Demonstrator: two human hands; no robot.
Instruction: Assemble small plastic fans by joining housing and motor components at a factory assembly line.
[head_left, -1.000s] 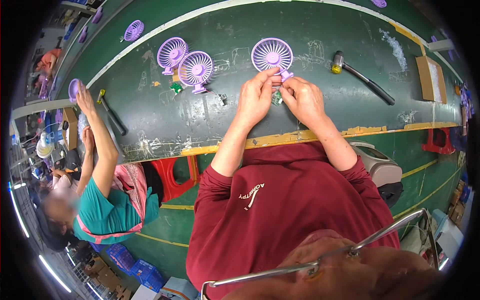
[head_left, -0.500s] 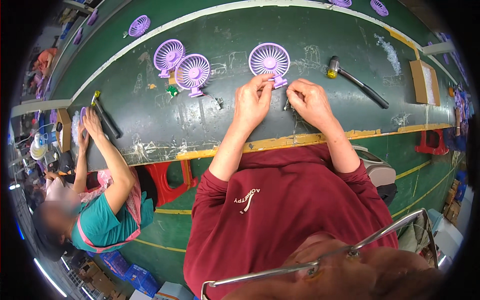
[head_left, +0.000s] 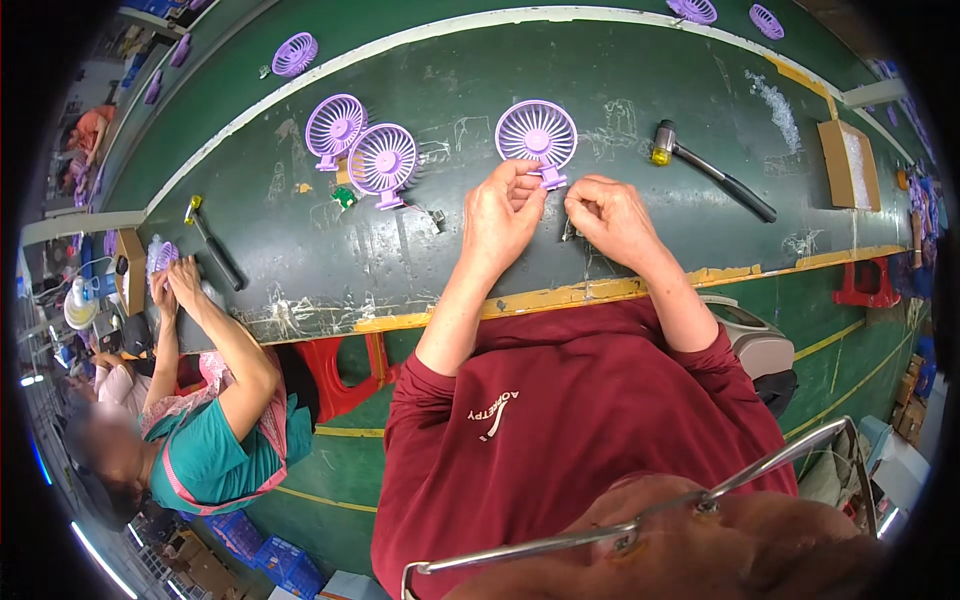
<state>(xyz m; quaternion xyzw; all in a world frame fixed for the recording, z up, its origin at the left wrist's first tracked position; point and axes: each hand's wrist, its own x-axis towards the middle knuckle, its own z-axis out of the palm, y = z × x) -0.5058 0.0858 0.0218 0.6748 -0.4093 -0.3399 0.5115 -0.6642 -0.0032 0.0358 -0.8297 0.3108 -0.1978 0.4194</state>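
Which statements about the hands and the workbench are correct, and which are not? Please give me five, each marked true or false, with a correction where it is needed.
1. The left hand holds a purple fan frame near its base. True.
2. The hammer on the right is in the right hand. False: it lies on the workbench, apart from the hand.
3. Two more purple fan frames lie to the left of the left hand. True.
4. The small green board lies to the right of both hands. False: it lies to their left, near those two frames.
5. An open carton is farther right than that hammer. True.
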